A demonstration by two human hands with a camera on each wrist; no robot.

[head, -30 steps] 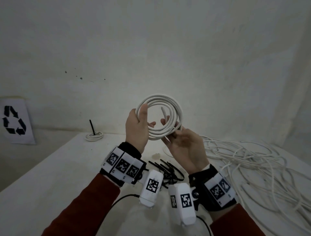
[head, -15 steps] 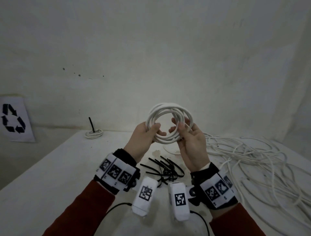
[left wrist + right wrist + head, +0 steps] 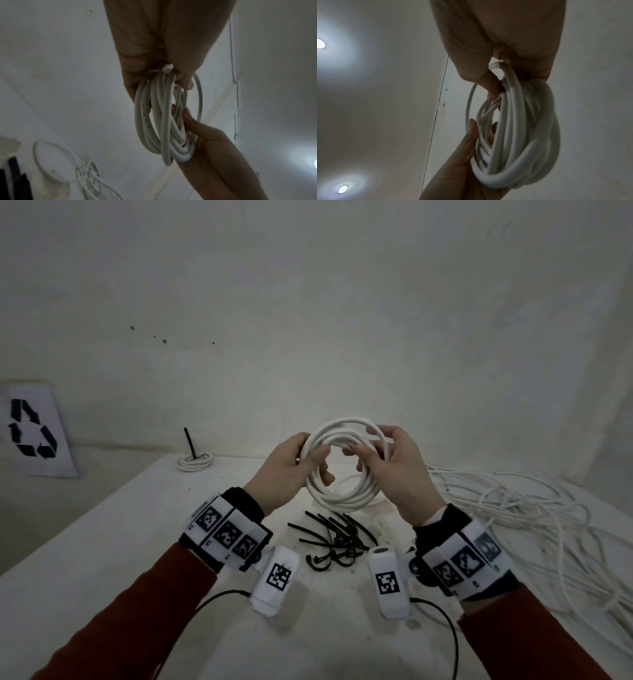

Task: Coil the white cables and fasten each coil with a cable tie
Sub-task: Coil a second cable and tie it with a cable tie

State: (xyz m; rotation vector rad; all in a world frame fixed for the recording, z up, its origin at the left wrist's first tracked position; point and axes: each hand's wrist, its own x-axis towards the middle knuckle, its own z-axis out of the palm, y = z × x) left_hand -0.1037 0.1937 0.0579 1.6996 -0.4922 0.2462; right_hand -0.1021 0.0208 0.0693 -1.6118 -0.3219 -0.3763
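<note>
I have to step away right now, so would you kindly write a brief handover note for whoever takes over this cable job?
Left hand: grips the left side of the white coil, held above the table.
Right hand: grips the coil's right side.
Black cable ties: loose pile on the table below the hands.
Done: one tied coil at the far left of the table; the held coil is wound.
Left: no tie shows on the held coil, so fasten it, then coil and tie the loose white cables on the right.

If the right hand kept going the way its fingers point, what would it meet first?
Probably the left hand, which grips the opposite side of the same cable coil that the right hand holds; depth is unclear.
</note>
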